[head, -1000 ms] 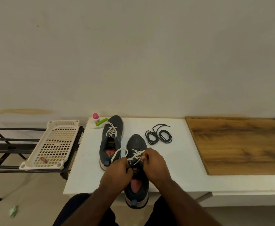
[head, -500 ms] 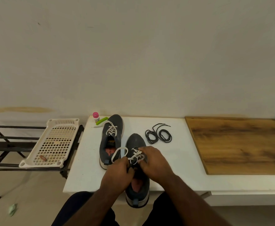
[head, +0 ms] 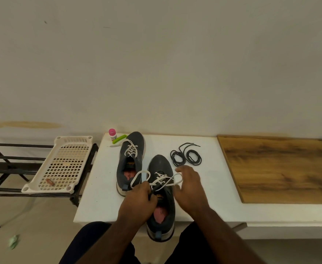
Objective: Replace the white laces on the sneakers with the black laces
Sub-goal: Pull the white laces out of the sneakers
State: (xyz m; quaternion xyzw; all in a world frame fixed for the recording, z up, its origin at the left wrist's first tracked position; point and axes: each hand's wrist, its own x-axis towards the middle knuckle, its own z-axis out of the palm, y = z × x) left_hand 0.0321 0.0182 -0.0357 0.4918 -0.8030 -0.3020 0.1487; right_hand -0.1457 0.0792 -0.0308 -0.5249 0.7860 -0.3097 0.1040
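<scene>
Two dark grey sneakers lie on a white table [head: 209, 187]. The near sneaker [head: 161, 166] overhangs the front edge, its white lace [head: 161, 181] loosened into loops. My left hand [head: 139, 201] pinches the lace at the shoe's left side, a loop rising above it. My right hand [head: 189, 184] is at the shoe's right side, fingers spread, with a lace loop running to it. The far sneaker [head: 130, 159] stays fully laced in white. Two coiled black laces [head: 185, 157] lie to the right of the shoes.
A small pink-capped bottle [head: 112, 134] and a green stick [head: 119, 139] sit at the table's back left. A wooden board [head: 282, 168] covers the right part. A perforated cream tray [head: 61, 164] rests on a black rack [head: 7, 162] to the left.
My right hand has moved right, away from the knot, and its fingers have spread. The white lace has come looser, with a loop drawn out to the right.
</scene>
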